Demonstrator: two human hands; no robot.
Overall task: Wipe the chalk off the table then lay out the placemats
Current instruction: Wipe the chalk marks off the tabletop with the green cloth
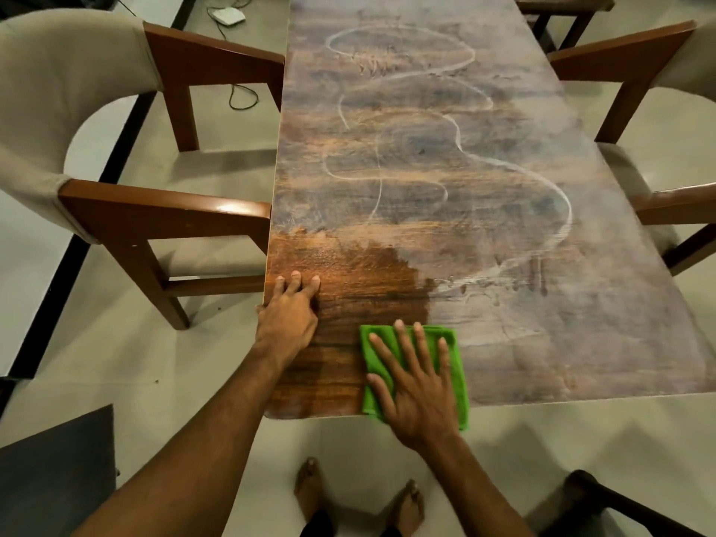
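Observation:
A long wooden table [581, 343] runs away from me, covered in pale chalk dust and looping white chalk lines [457, 149]. Its near left corner [348, 288] shows dark, glossy wood with no chalk on it. A folded green cloth [455, 377] lies flat at the table's near edge. My right hand [414, 385] presses on the cloth with straight, spread fingers. My left hand [288, 315] rests flat on the table's left edge, fingers pointing away from me. No placemats are in view.
A beige upholstered chair with wooden arms [116, 157] stands tight against the table's left side, another [658, 129] on the right. A white device with a cable [228, 15] lies on the floor far left. My bare feet [360, 494] stand below the near edge.

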